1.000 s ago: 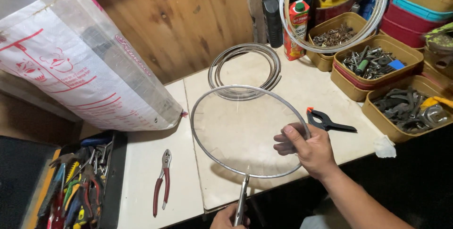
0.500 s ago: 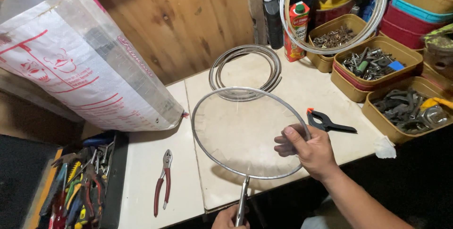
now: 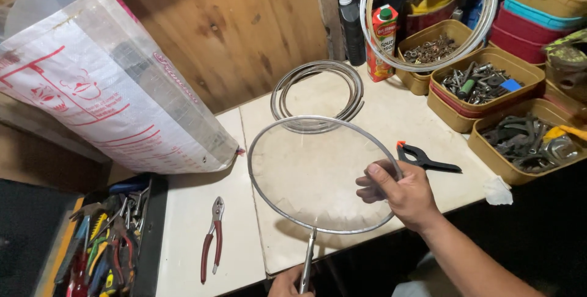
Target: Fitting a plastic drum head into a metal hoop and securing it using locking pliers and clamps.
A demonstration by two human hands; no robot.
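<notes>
A round wire-mesh strainer (image 3: 312, 174) with a metal rim is held level above the white worktop (image 3: 183, 223). My right hand (image 3: 400, 193) grips its rim on the right side, thumb on top. At the bottom edge of the view my left hand (image 3: 290, 283) is closed around the strainer's thin metal handle (image 3: 307, 260). Just beyond the strainer lies a coil of metal rings (image 3: 318, 92) on the worktop.
Red-handled pliers (image 3: 211, 239) lie at left, a black spring clamp (image 3: 425, 159) at right. A large plastic sack (image 3: 104, 89) leans against the wooden wall. Trays of metal hardware (image 3: 483, 83) fill the right; a tool box (image 3: 98, 242) sits lower left. A juice carton (image 3: 382, 40) stands behind.
The strainer and both hands have shifted only slightly; the grip is the same.
</notes>
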